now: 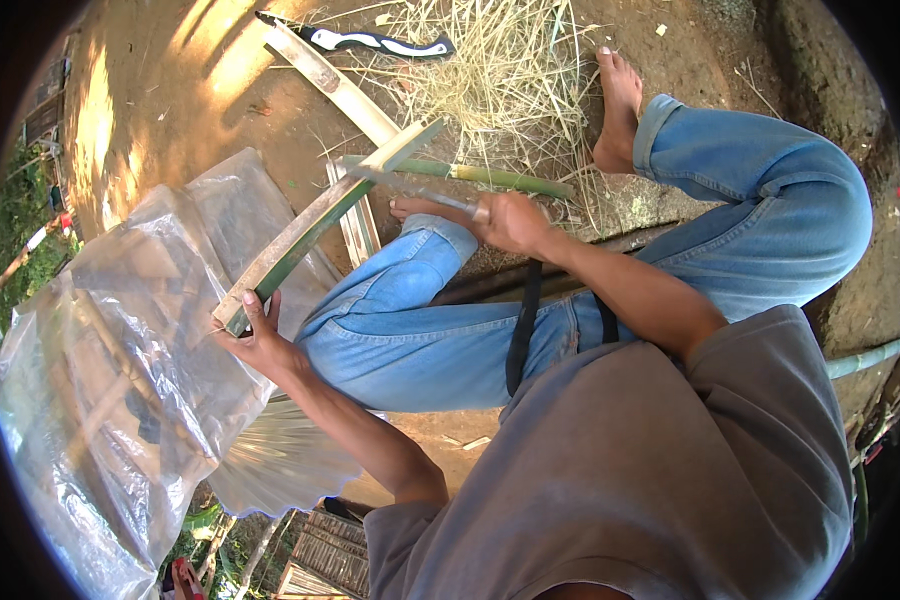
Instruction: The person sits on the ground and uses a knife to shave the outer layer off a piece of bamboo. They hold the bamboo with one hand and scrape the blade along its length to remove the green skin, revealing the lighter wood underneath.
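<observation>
My left hand is closed round the near end of a split bamboo piece, thumb along its edge. The piece slants up and away to the right, with a pale inner face and a green side. My right hand grips the handle of a knife. Its long grey blade points left and lies against or just over the bamboo's far part; whether it cuts in, I cannot tell. Beneath the far end, a second split bamboo length and a thin green bamboo stick lie on the ground.
A saw with a black and white handle lies beyond, beside a heap of pale bamboo shavings. Clear plastic sheeting covers things at the left. My jeans-clad legs and bare feet are close to the work.
</observation>
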Tool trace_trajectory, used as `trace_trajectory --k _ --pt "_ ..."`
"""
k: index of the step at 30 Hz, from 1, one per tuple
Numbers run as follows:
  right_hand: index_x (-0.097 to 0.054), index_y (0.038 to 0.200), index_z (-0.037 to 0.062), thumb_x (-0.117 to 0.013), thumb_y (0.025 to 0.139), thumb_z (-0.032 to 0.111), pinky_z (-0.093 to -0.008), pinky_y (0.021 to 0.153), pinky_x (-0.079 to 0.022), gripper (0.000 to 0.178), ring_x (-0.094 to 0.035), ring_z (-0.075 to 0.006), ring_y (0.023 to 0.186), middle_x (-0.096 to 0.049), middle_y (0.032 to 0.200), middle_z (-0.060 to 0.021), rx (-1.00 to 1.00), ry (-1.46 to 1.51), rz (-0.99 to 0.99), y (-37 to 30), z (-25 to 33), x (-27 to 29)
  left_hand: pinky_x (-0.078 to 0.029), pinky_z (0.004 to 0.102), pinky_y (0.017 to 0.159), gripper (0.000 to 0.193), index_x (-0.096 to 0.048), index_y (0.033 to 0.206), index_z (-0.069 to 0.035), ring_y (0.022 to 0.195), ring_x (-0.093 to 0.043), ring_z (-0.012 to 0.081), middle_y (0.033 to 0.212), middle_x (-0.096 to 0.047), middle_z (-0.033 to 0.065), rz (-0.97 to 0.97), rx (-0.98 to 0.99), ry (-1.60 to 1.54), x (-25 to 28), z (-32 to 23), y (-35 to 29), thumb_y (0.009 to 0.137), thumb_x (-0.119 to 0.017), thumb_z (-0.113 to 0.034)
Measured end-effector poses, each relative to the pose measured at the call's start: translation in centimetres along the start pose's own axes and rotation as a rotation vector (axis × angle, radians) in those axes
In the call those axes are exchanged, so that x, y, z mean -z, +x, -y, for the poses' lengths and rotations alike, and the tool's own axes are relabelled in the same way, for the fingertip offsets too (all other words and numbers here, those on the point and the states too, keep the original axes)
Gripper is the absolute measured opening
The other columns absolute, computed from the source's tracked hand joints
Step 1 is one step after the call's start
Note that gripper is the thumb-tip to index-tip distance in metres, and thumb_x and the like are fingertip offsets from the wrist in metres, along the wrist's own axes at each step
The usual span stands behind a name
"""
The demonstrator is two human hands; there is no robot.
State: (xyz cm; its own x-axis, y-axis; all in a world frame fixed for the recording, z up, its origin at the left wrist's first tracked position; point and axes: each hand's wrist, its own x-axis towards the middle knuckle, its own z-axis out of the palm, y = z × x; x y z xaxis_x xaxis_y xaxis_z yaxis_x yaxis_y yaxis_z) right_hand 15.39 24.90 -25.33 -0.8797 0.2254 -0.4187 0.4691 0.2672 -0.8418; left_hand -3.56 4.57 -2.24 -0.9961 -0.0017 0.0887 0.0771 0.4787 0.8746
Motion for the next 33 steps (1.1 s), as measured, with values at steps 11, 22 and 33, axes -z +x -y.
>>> trace_trajectory --k 11,22,33 --pt "-0.066 0.099 -0.0018 -0.062 0.085 0.017 -0.0465 0.061 -0.057 0.023 -0.068 -0.0366 0.061 -0.069 0.074 -0.0236 -0.221 0.017 -0.019 0.9 -1.7 2.6 -0.062 0.0414 0.084 0.064 -0.035 0.132 0.004 0.104 -0.063 0.0282 0.120 -0.052 0.0236 -0.021 -0.013 0.025 0.1 0.3 -0.1 0.090 -0.075 -0.022" --pt "-0.066 0.099 -0.0018 -0.057 0.090 0.017 -0.0499 0.083 -0.053 0.023 -0.069 -0.0398 0.085 -0.068 0.086 -0.0261 -0.413 -0.031 0.020 2.3 -3.8 3.7 -0.062 0.0395 0.083 0.063 -0.035 0.134 0.001 0.104 -0.063 0.0257 0.121 -0.053 0.0209 -0.012 0.011 -0.009 0.0 -0.5 -0.2 0.090 -0.074 -0.021" --pt "-0.064 0.104 0.0005 -0.059 0.087 0.014 -0.0398 0.068 -0.055 0.023 -0.067 -0.0291 0.069 -0.068 0.083 -0.0201 -0.296 -0.034 0.095 0.9 -3.1 5.8 -0.060 0.0425 0.088 0.066 -0.035 0.142 -0.004 0.112 -0.058 0.0270 0.130 -0.048 0.0181 0.011 0.075 -0.061 1.1 0.0 0.2 0.090 -0.073 -0.016"
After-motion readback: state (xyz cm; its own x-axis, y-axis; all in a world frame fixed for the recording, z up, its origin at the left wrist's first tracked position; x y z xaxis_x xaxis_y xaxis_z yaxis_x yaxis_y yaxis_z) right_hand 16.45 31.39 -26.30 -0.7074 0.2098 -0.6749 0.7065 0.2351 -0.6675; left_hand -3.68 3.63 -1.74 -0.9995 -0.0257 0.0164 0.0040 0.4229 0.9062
